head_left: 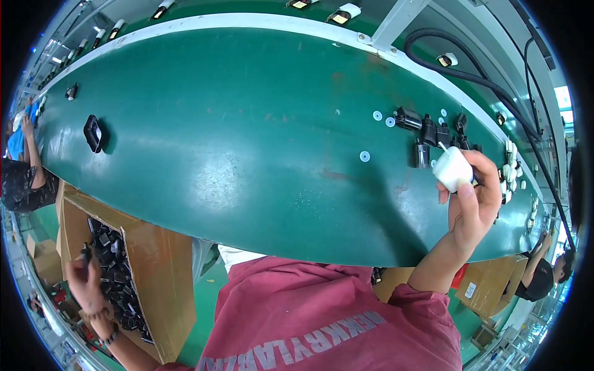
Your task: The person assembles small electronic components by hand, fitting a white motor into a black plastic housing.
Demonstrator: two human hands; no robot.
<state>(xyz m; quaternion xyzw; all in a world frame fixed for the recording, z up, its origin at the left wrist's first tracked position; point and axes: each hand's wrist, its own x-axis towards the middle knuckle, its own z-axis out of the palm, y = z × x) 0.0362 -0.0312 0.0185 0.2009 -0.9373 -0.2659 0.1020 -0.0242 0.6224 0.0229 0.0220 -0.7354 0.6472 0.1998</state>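
Note:
My right hand [476, 198] is raised over the right side of the green table and pinches a white rounded plastic housing [453, 168] with a thin stem sticking out. Just beyond it stand several black cylindrical parts [421, 153] in a loose group. At the lower left, my left hand [86, 287] is over an open cardboard box [162, 272], its fingers closed on a small black plastic part [86, 251]. Inside that box lies a heap of similar black parts [120, 281].
Pale washers [365, 156] lie on the green table [266, 136] near the black parts. An empty black tray-like shell [93, 133] rests at the left. Several white housings [510, 170] sit at the far right. A black cable [455, 71] loops along the back rail. Co-workers are at both sides.

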